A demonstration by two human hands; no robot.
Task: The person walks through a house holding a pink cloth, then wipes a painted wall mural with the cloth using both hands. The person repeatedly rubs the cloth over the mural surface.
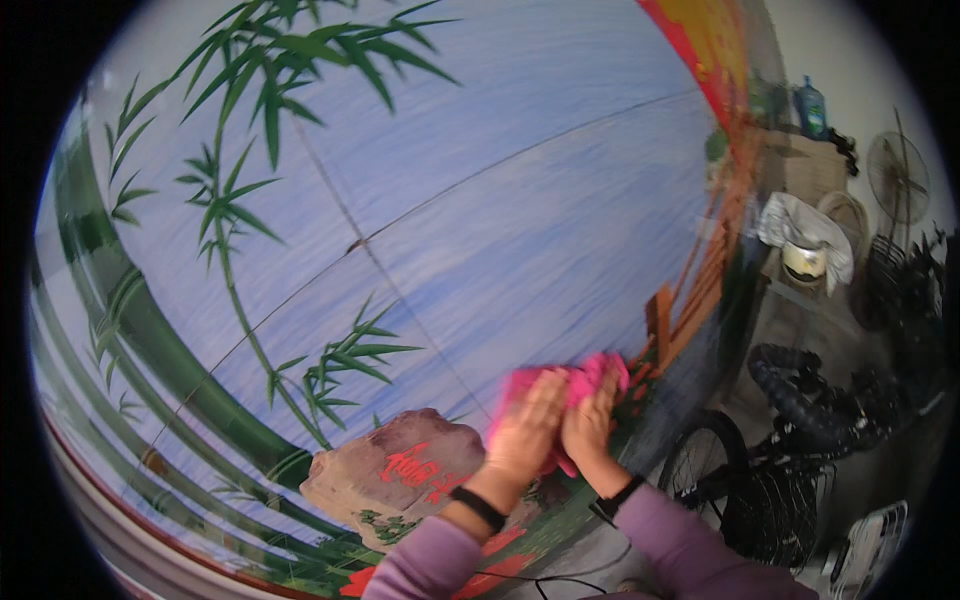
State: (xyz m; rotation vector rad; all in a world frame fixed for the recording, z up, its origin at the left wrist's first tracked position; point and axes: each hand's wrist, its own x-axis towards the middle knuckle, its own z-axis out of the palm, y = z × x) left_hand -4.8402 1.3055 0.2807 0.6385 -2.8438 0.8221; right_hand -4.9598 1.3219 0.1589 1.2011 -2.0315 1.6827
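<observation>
A bright pink cloth lies bunched against a glossy painted tile wall with bamboo and a pale blue sky. My left hand presses flat on the cloth's left part, fingers extended and slightly blurred. Close beside it, my right hand rests on the cloth's right part, its fingers pointing up. Both wrists wear dark bands below lilac sleeves. Left of my hands is a painted rock with red lettering. Whether the fingers grip the cloth is hard to tell.
At the right stand a bicycle, a pedestal fan, a cardboard box with a blue water bottle on top, and a pot beside a plastic bag. A dark cable runs below my hands.
</observation>
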